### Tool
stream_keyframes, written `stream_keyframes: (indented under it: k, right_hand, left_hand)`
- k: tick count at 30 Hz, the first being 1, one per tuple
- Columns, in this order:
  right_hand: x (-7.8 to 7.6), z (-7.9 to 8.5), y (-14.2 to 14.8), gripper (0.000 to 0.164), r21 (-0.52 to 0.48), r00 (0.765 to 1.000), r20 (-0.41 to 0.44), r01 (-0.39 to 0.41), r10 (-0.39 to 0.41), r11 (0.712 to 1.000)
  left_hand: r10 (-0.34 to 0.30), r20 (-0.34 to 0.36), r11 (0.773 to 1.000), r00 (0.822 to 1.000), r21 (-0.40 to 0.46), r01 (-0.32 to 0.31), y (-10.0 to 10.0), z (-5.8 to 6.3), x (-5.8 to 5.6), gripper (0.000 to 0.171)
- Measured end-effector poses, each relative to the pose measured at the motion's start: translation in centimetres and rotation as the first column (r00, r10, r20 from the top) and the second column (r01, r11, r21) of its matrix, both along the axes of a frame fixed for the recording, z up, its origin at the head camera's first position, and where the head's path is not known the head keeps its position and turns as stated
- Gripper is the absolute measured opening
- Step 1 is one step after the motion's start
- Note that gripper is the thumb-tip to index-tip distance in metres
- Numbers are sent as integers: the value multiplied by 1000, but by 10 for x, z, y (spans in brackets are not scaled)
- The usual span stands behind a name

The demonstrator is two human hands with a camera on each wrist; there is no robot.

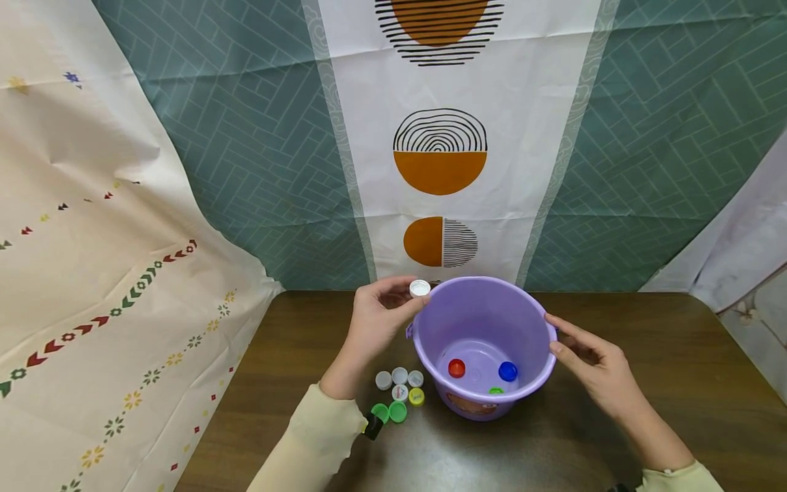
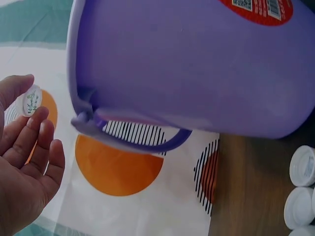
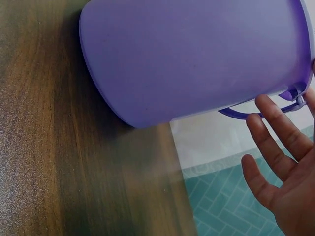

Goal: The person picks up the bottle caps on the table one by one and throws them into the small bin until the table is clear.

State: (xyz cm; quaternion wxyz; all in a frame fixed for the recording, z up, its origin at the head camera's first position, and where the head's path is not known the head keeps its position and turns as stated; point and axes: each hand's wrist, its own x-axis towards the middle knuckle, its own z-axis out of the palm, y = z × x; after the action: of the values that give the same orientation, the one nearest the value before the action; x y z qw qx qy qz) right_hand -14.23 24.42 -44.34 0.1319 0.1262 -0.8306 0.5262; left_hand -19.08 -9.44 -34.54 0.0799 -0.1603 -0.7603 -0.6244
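My left hand pinches a white bottle cap between thumb and fingers, just outside the left rim of a purple bucket. In the left wrist view, writing shows on the face of that cap. My right hand is at the bucket's right rim, thumb and index fingertips touching it. The right wrist view has its other fingers spread beside the bucket wall. Inside the bucket lie a red cap, a blue cap and a green cap, partly hidden by the front rim.
Left of the bucket on the wooden table lie several white caps, a yellow cap and two green caps. The bucket's handle hangs at its far side. A patterned curtain stands behind the table.
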Motion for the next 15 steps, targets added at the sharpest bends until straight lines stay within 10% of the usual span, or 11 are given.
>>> stream_keyframes:
  k: [15]
  right_hand:
    - [2,2,-1,47,41,999,22,22,-23,999]
  left_hand:
    - [-48,-47,998,998,-48,45,25,5,7,29]
